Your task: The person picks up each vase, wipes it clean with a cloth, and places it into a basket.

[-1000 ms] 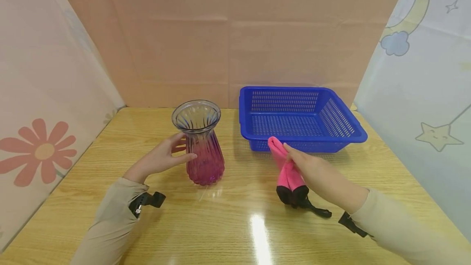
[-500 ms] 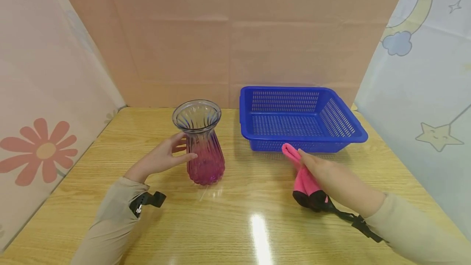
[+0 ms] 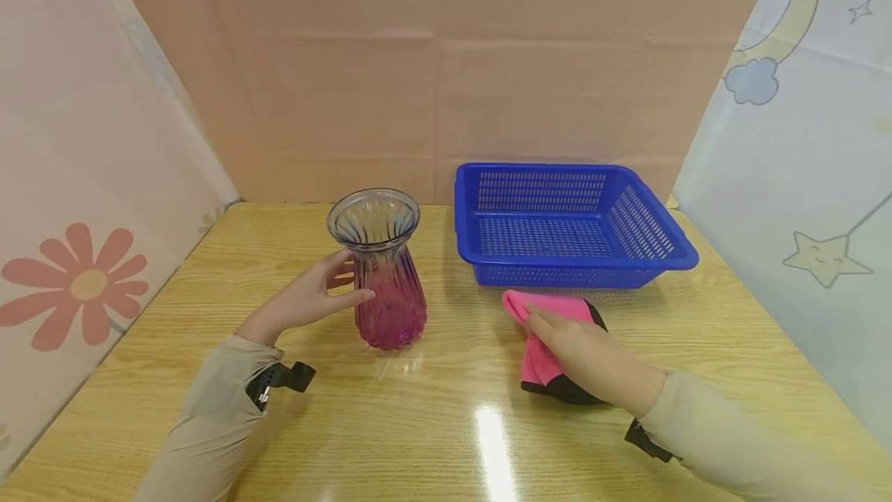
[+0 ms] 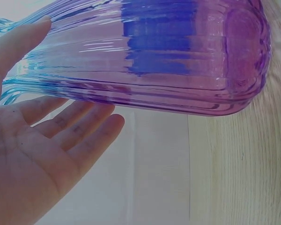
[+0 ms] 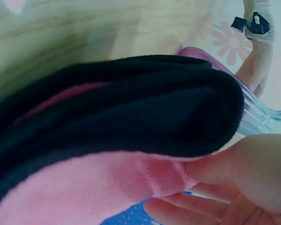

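A ribbed glass vase (image 3: 390, 293), clear blue-grey at the flared rim and magenta below, stands upright left of centre on the table. My left hand (image 3: 310, 293) holds its near left side, thumb in front and fingers behind. In the left wrist view the thumb (image 4: 23, 40) and fingertips (image 4: 100, 122) lie on opposite sides of the glass. A folded pink cloth (image 3: 540, 362) with black edging hangs from my right hand (image 3: 585, 347), pinched near its upper fold. The right wrist view shows the cloth's dark edge (image 5: 215, 117) looped open beside the thumb.
A blue perforated plastic basket (image 3: 578, 262) sits at the back right, just beyond the cloth. A wooden table (image 3: 390, 432) carries everything, with a peach backdrop (image 3: 432, 84) behind it and printed sheets along both sides.
My right hand has swung right with the cloth, then back left and down; the cloth is now spread wider. The left hand and vase have stayed still.
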`<act>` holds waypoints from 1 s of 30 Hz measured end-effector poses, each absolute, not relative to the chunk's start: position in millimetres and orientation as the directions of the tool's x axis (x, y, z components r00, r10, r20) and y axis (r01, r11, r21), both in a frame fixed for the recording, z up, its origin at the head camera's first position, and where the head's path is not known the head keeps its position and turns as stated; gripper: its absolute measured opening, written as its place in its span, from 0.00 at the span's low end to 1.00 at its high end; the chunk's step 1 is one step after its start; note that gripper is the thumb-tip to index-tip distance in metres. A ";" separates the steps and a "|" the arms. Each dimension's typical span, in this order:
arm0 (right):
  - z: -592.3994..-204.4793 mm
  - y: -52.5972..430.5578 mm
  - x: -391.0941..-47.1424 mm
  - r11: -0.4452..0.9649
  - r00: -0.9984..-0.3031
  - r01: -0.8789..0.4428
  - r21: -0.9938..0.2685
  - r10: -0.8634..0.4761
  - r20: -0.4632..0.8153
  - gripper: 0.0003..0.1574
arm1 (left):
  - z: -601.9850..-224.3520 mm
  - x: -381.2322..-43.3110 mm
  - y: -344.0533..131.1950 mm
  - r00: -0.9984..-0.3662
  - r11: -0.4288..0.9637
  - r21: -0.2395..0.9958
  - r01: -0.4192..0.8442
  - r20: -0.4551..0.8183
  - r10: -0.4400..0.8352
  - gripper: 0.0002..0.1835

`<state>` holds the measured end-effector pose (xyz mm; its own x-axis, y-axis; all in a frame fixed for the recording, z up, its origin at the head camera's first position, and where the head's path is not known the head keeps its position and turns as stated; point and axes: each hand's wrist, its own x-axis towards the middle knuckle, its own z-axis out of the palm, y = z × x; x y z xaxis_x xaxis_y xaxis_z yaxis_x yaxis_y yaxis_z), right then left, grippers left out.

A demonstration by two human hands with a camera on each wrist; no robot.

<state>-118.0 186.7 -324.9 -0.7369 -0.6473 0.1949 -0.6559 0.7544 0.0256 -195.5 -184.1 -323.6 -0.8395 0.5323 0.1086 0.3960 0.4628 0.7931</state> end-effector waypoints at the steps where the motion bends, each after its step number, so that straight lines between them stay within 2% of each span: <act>1: -326.7 185.1 -118.6 0.751 -0.734 -0.659 0.023 -0.650 0.198 0.17 | -323.5 -195.5 -184.1 -0.840 0.463 0.793 0.396 0.109 0.532 0.37; 8: -336.2 175.7 -121.0 0.768 -0.760 -0.640 -0.002 -0.632 0.151 0.28 | -323.8 -195.3 -184.2 -0.842 0.467 0.791 0.395 0.108 0.528 0.37; 13: -341.8 171.3 -122.2 0.777 -0.770 -0.629 0.013 -0.626 0.128 0.30 | -324.3 -195.3 -184.1 -0.843 0.462 0.798 0.388 0.104 0.528 0.37; 16: -345.6 170.2 -122.6 0.777 -0.770 -0.629 0.021 -0.627 0.115 0.30 | -324.4 -195.3 -183.6 -0.841 0.457 0.800 0.389 0.106 0.531 0.36; 23: -356.7 167.8 -124.0 0.743 -0.730 -0.667 0.044 -0.664 0.162 0.22 | -324.4 -195.3 -183.1 -0.839 0.459 0.796 0.393 0.107 0.533 0.37; 30: -362.0 164.2 -122.5 0.739 -0.729 -0.672 0.036 -0.670 0.143 0.23 | -324.4 -195.2 -183.3 -0.840 0.452 0.806 0.381 0.099 0.533 0.37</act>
